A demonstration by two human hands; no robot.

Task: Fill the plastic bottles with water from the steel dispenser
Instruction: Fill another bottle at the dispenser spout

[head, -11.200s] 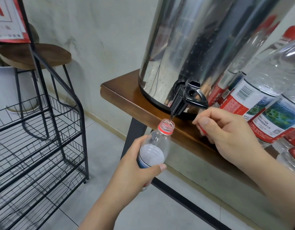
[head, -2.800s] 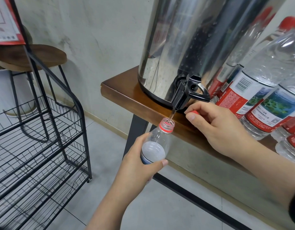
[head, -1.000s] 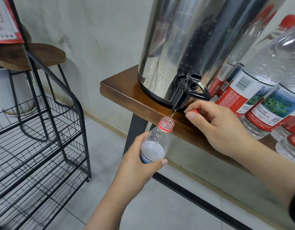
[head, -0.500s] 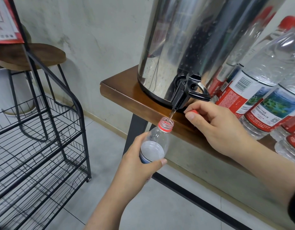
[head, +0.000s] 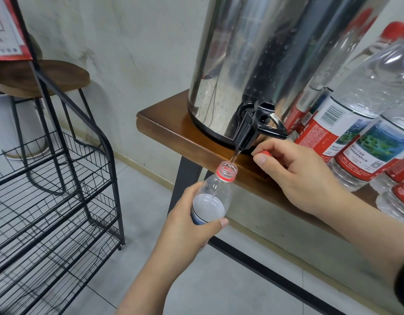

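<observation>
The steel dispenser (head: 253,53) stands on a wooden table (head: 169,123), its black tap (head: 253,128) over the front edge. A thin stream of water runs from the tap into the open neck of a clear plastic bottle (head: 215,192) with a red neck ring. My left hand (head: 191,221) grips that bottle from below and holds it upright under the tap. Water fills the bottle up to its shoulder. My right hand (head: 294,173) is curled beside the tap, just under its lever, and pinches a red bottle cap (head: 264,153).
Several capped plastic bottles (head: 346,123) with red labels stand on the table right of the dispenser. A black wire rack (head: 60,201) stands on the tiled floor at left, with a wooden stool (head: 37,76) behind it by the wall.
Water keeps running into the bottle and its level has risen slightly since the earliest frame. My right hand shifted a little toward the tap early on; both hands have stayed still since.
</observation>
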